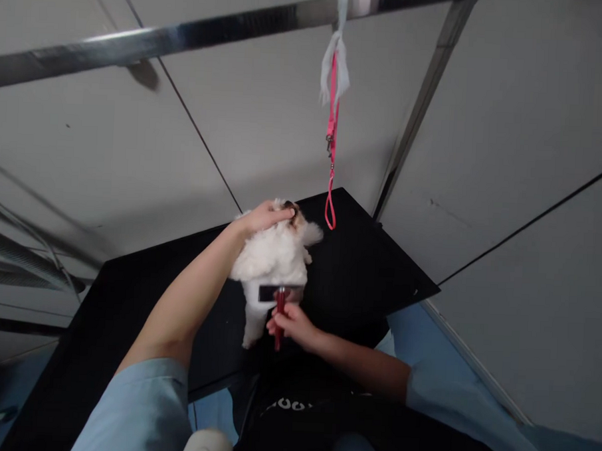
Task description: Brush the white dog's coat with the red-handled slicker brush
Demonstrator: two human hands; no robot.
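Observation:
A small fluffy white dog [274, 254] stands on a black table [379, 269], with its body at the middle of the view. My left hand [267, 216] holds the dog's head, the thumb lying across the fur near the face; the other fingers are mostly hidden. In my right hand [297, 324] is a slicker brush [280, 317] with a red handle, gripped between thumb and fingers. The brush's wide dark head lies against or very near the dog's lower body; fur hides the exact contact.
A metal bar [189, 46] crosses above the table. From it, by a white cloth tie [335, 71], hangs a pink leash loop [331, 200] just right of the dog. Grey hoses [25, 257] are at the left, and pale wall panels [523, 162] stand behind.

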